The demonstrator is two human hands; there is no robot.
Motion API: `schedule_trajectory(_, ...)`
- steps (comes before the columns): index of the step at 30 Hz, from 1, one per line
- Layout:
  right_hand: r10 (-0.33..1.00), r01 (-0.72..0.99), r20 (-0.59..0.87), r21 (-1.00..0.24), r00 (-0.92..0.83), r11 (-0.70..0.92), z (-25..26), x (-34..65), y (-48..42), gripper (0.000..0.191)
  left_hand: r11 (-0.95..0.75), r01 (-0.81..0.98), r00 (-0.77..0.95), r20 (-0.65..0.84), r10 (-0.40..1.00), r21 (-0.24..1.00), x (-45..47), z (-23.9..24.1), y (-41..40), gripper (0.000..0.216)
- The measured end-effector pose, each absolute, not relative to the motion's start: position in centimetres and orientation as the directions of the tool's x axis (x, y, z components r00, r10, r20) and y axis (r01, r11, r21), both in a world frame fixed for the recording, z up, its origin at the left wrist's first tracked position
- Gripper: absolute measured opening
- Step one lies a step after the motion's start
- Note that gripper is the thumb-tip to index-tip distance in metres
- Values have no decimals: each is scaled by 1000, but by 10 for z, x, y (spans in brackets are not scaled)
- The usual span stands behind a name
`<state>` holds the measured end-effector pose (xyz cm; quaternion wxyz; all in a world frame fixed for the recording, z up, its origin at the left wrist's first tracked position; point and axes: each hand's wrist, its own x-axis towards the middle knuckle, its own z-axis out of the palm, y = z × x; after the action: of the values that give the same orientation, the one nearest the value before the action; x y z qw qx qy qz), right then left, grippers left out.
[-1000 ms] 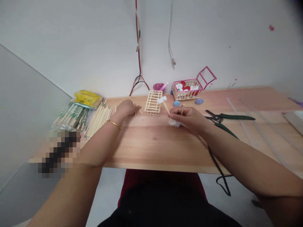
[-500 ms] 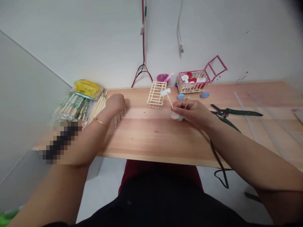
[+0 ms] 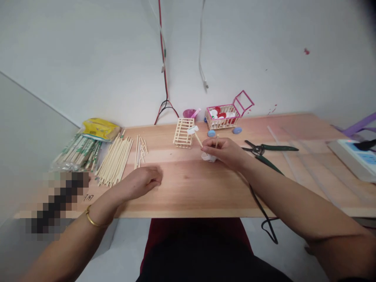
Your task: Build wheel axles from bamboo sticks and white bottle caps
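Observation:
My right hand point(image 3: 225, 152) pinches a thin wooden stick point(image 3: 198, 139) with a white piece point(image 3: 192, 130) at its upper end. A second stick end point(image 3: 217, 141) rises behind the fingers. Just below this hand, a small white round object point(image 3: 208, 157) rests on the table, partly hidden. My left hand point(image 3: 143, 181) is closed near the front of the table, fingertips together; anything inside is hidden. Beyond it lie short cut sticks point(image 3: 143, 149), with a pile of longer wooden sticks point(image 3: 116, 160) to their left. A stick-built crate point(image 3: 183, 133) stands left of my right hand.
A small stick cart point(image 3: 225, 117) with pink trim holds red and white caps by the wall. Green-handled pruning shears point(image 3: 264, 148) lie right. Bagged chopsticks point(image 3: 78, 153) and a yellow packet point(image 3: 100, 129) sit left. A power strip point(image 3: 355, 158) is far right.
My left hand has drawn back from the short sticks toward the table's front edge, uncovering them. My right hand keeps its hold on the stick. The view has shifted.

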<state>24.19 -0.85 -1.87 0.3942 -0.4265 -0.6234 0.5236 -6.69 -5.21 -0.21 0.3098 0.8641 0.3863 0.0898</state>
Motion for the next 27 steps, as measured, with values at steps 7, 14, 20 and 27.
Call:
schedule_trajectory(7, 932, 38, -28, -999, -362, -15, -24, 241, -7, 33, -275, 348, 176, 226, 958, 896, -2, 10, -18, 9)
schedule_trajectory(14, 911, 59, -41, -998, -411, -18, -20, 239, -12, 31, -3, -189, 186, 38, 982, 982, 35, -20, -18, 24)
schedule_trajectory(20, 850, 81, -44, -997, -525, -2, -19, 236, -17, 29, 98, -328, 353, 25, 935, 940, 38, -32, -27, 24)
schedule_trajectory(27, 818, 126, -32, -991, -574, 49, -15, 235, -20, 30, 129, -371, 318, -4, 948, 920, 42, -32, -28, 12)
